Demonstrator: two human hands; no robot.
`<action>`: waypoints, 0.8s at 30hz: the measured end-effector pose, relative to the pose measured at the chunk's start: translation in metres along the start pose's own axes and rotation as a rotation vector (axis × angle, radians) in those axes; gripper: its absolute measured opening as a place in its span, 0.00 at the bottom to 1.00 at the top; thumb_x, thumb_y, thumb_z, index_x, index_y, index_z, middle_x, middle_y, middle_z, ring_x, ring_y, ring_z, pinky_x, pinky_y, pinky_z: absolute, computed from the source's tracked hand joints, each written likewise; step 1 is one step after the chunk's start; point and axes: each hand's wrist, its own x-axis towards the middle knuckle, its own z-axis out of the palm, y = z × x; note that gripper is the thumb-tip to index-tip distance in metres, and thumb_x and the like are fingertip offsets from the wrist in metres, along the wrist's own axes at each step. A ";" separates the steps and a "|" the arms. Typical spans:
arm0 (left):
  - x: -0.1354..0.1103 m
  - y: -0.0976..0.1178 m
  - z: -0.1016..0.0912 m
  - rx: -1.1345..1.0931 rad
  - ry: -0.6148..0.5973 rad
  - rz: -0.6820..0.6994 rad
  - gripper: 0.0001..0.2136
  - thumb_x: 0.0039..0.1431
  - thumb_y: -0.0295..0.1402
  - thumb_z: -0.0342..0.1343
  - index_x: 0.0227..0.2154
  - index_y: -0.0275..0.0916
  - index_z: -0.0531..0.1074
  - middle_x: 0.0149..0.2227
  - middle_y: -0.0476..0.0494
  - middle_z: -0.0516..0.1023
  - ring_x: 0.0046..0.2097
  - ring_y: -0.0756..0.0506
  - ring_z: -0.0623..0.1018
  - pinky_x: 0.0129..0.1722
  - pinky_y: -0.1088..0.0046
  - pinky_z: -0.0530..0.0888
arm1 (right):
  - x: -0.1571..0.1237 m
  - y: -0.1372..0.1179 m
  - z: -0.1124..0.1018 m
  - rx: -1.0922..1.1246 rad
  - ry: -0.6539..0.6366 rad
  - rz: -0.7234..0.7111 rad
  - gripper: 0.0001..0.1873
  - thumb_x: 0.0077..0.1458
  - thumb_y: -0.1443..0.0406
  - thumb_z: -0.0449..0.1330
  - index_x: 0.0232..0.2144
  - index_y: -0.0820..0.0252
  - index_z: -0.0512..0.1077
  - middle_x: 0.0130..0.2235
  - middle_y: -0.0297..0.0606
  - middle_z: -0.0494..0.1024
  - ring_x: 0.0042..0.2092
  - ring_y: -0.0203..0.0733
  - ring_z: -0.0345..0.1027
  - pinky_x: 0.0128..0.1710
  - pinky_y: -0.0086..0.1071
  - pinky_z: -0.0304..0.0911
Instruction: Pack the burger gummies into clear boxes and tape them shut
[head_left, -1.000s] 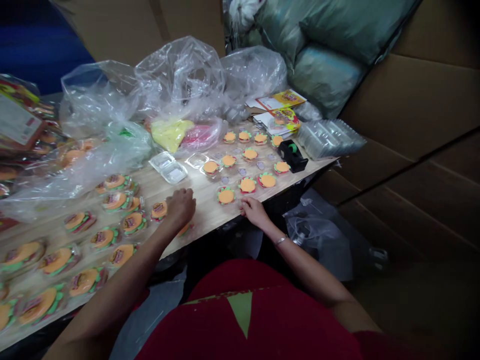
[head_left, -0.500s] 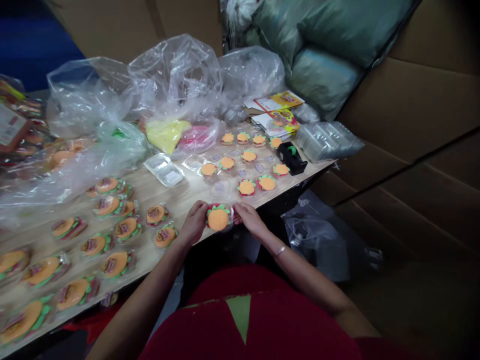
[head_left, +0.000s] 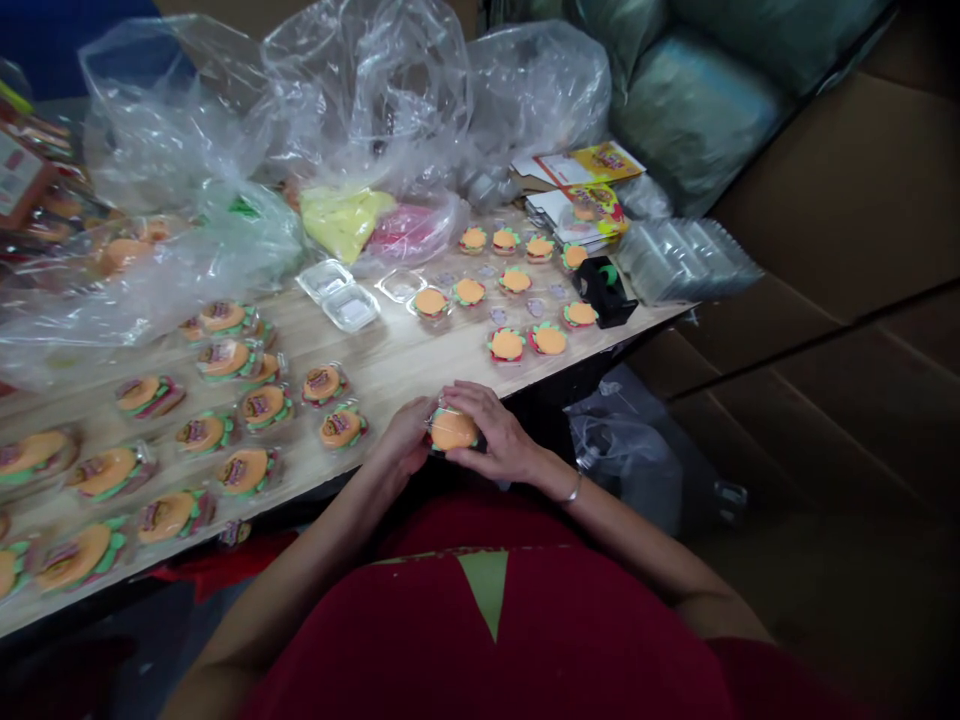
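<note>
The left hand's fingers pinch one side of a clear-cased burger just off the near edge of the bench, while the right hand's curl partway around the other. This looks like pressing the case together, calling for even pressure along its rim.

The left hand and right hand face each other near mid-frame, fingers curled, the right thumb lowermost. Left forearm slants from lower left, right forearm from lower right.
</note>
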 end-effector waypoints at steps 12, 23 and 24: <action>-0.019 0.014 -0.005 -0.098 -0.208 -0.169 0.10 0.57 0.38 0.55 0.30 0.36 0.75 0.29 0.44 0.77 0.29 0.46 0.75 0.31 0.71 0.74 | -0.007 0.005 0.008 0.019 0.006 -0.043 0.48 0.43 0.44 0.66 0.60 0.55 0.55 0.60 0.50 0.61 0.62 0.54 0.53 0.61 0.50 0.53; -0.045 0.011 -0.010 0.358 -0.323 0.380 0.24 0.54 0.42 0.60 0.54 0.45 0.69 0.61 0.43 0.66 0.62 0.38 0.64 0.58 0.64 0.63 | -0.018 -0.010 0.012 0.471 0.343 0.443 0.27 0.60 0.49 0.52 0.56 0.56 0.57 0.55 0.47 0.69 0.55 0.46 0.65 0.53 0.40 0.64; -0.045 0.005 -0.010 0.318 -0.312 0.387 0.21 0.55 0.42 0.59 0.52 0.44 0.71 0.59 0.43 0.69 0.60 0.38 0.67 0.58 0.64 0.64 | -0.019 -0.012 0.012 0.509 0.335 0.479 0.28 0.60 0.48 0.52 0.56 0.57 0.58 0.54 0.47 0.69 0.55 0.46 0.66 0.53 0.39 0.65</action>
